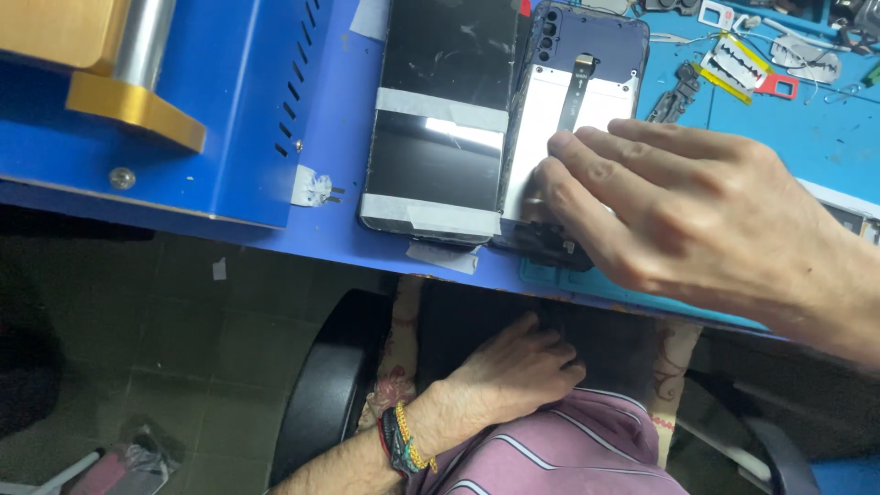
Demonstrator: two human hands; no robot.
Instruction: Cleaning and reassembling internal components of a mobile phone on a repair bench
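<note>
Two hands are seen: the right hand at three o'clock and the left hand at six o'clock. Two phone parts are counted at twelve o'clock: one taped black screen and one opened phone body. One blue machine is seen at ten o'clock, one razor blade at one o'clock, and one chair at six o'clock.

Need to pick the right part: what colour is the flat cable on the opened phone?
Black with a gold-coloured tip, the flat cable on the opened phone; head view.
</note>
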